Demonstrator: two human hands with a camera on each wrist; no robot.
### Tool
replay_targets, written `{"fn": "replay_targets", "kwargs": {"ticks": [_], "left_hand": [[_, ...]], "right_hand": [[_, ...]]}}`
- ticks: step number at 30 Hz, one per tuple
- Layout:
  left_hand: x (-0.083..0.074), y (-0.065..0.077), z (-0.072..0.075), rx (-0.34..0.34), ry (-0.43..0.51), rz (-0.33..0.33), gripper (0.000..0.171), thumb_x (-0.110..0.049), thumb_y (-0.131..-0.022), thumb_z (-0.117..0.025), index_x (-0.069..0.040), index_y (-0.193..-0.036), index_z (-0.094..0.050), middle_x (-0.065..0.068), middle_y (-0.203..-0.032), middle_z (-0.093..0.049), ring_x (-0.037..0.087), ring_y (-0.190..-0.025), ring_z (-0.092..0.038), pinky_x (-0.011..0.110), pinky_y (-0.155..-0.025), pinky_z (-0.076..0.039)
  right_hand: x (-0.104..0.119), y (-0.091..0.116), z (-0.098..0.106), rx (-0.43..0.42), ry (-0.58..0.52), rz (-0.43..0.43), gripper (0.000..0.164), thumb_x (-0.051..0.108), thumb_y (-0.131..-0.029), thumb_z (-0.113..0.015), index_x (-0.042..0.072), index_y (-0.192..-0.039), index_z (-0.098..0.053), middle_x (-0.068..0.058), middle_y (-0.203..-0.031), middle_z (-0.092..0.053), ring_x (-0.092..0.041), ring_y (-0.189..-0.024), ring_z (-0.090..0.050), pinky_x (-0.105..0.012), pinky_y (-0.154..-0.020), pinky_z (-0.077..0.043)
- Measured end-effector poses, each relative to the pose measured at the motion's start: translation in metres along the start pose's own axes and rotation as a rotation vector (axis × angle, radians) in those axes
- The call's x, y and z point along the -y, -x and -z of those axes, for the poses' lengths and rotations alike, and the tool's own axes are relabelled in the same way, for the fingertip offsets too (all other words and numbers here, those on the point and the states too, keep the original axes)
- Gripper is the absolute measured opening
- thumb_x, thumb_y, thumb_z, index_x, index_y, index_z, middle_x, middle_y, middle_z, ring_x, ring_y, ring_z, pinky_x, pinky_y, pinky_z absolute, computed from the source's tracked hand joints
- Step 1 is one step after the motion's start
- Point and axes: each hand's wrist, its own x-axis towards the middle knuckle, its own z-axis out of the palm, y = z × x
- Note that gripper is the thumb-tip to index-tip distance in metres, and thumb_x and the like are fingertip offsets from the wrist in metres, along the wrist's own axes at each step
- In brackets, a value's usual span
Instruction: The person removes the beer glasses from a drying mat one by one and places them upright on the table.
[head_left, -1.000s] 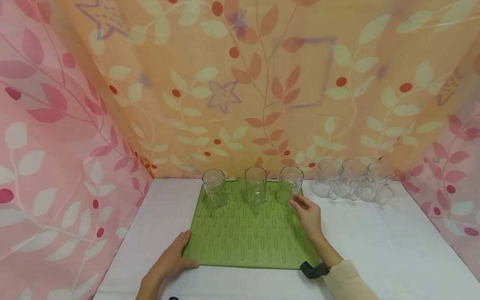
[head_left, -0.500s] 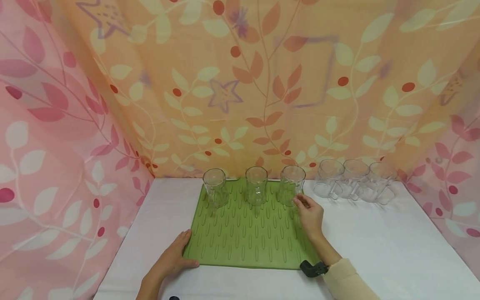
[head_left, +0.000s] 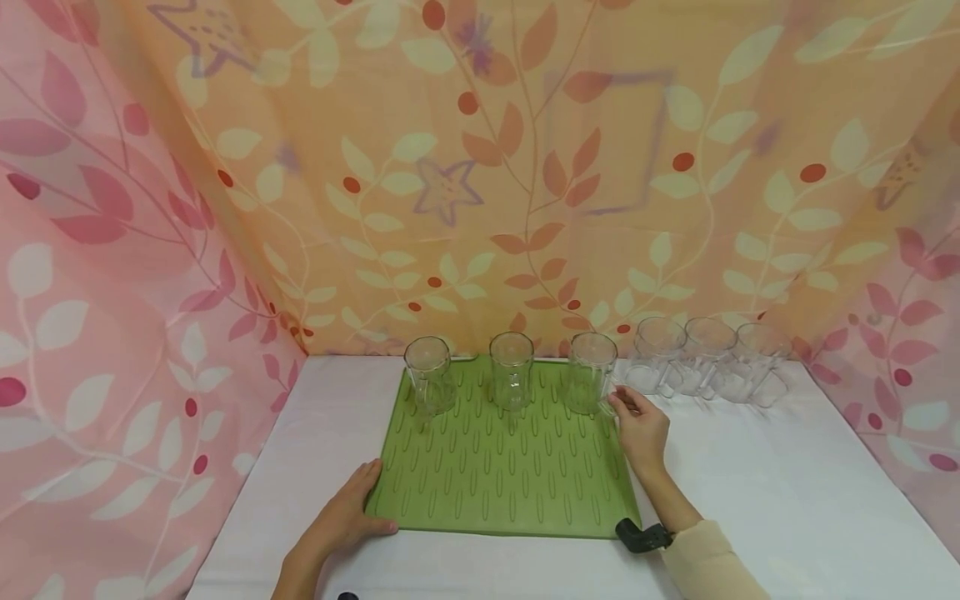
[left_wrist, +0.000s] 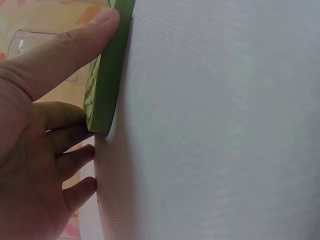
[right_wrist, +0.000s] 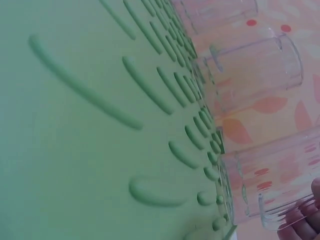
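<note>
On a green ribbed mat [head_left: 504,483], a row of three upright clear glass mugs stands along the far side. My right hand [head_left: 643,429] pinches the handle of the rightmost glass mug [head_left: 591,377], near the mat's far right corner. In the right wrist view the fingertips [right_wrist: 302,227] lie at that handle. The middle mug [head_left: 512,375] and the left mug [head_left: 430,382] stand apart from it. My left hand [head_left: 345,510] rests at the mat's near left corner, fingers along its left side, extended thumb [left_wrist: 75,52] against its near edge.
Several clear glass mugs [head_left: 708,358] stand close together on the white tablecloth [head_left: 780,483], right of the mat at the back. Patterned cloth walls [head_left: 480,183] close off the back and both sides. A black wrist mount [head_left: 642,536] sits on the right wrist.
My right hand has shifted slightly right along with the rightmost mug, whose handle now points more to the right. The left hand, the mat and the other mugs have stayed put.
</note>
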Motion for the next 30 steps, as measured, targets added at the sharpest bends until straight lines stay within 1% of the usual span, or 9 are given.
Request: {"fn": "replay_targets", "kwargs": {"ticks": [4,9,13,17,20,24,30], "left_hand": [[0.000,0.000,0.000,-0.002,0.000,-0.003,0.115,-0.037,-0.062,-0.089,0.002,-0.151,-0.028,0.025,-0.157,-0.026,0.046,-0.145,-0.021,0.064,-0.114,-0.025],[-0.002,0.001,0.000,0.000,0.012,0.004,0.114,-0.035,-0.062,-0.089,0.002,-0.151,-0.028,0.025,-0.157,-0.026,0.046,-0.146,-0.021,0.064,-0.115,-0.024],[-0.003,0.001,0.000,0.002,0.015,0.003,0.113,-0.035,-0.063,-0.089,0.002,-0.151,-0.029,0.025,-0.157,-0.026,0.046,-0.146,-0.021,0.064,-0.115,-0.024],[-0.004,0.001,0.001,0.002,0.008,0.001,0.113,-0.035,-0.063,-0.089,0.002,-0.151,-0.029,0.025,-0.157,-0.026,0.046,-0.146,-0.021,0.064,-0.115,-0.024],[-0.003,0.002,0.001,0.004,0.006,0.005,0.113,-0.035,-0.063,-0.089,0.001,-0.151,-0.028,0.024,-0.158,-0.025,0.045,-0.146,-0.021,0.064,-0.115,-0.025],[-0.003,0.001,0.001,0.005,0.001,0.004,0.113,-0.036,-0.063,-0.089,0.001,-0.151,-0.028,0.024,-0.158,-0.026,0.045,-0.146,-0.021,0.064,-0.114,-0.026],[-0.002,0.001,0.001,0.004,-0.004,0.004,0.114,-0.037,-0.062,-0.089,0.001,-0.151,-0.028,0.025,-0.157,-0.026,0.045,-0.146,-0.022,0.064,-0.114,-0.026]], "right_hand": [[-0.003,-0.001,0.003,-0.012,0.037,0.009,0.017,-0.007,-0.081,-0.073,-0.015,-0.095,-0.071,-0.032,-0.086,-0.070,0.023,-0.068,-0.054,0.002,-0.062,-0.045],[-0.006,-0.002,0.005,-0.007,0.086,0.012,0.016,-0.007,-0.080,-0.073,-0.013,-0.095,-0.072,-0.029,-0.085,-0.071,0.026,-0.069,-0.051,0.004,-0.061,-0.043],[-0.005,-0.004,0.007,-0.002,0.117,0.050,0.017,-0.007,-0.078,-0.075,-0.013,-0.094,-0.073,-0.027,-0.082,-0.072,0.026,-0.069,-0.050,0.004,-0.060,-0.042],[-0.004,-0.004,0.011,-0.001,0.146,0.094,0.016,-0.007,-0.077,-0.076,-0.012,-0.092,-0.074,-0.025,-0.081,-0.073,0.023,-0.068,-0.052,0.003,-0.058,-0.041],[-0.003,-0.005,0.013,0.004,0.147,0.122,0.016,-0.008,-0.076,-0.076,-0.012,-0.091,-0.073,-0.025,-0.080,-0.073,0.023,-0.069,-0.053,0.003,-0.058,-0.042],[0.000,-0.006,0.016,0.014,0.116,0.145,0.017,-0.010,-0.075,-0.076,-0.013,-0.091,-0.073,-0.027,-0.080,-0.072,0.027,-0.071,-0.050,0.003,-0.058,-0.042],[0.006,-0.007,0.020,0.030,0.105,0.158,0.017,-0.011,-0.074,-0.076,-0.014,-0.091,-0.072,-0.026,-0.082,-0.072,0.030,-0.073,-0.050,0.004,-0.059,-0.041]]}}
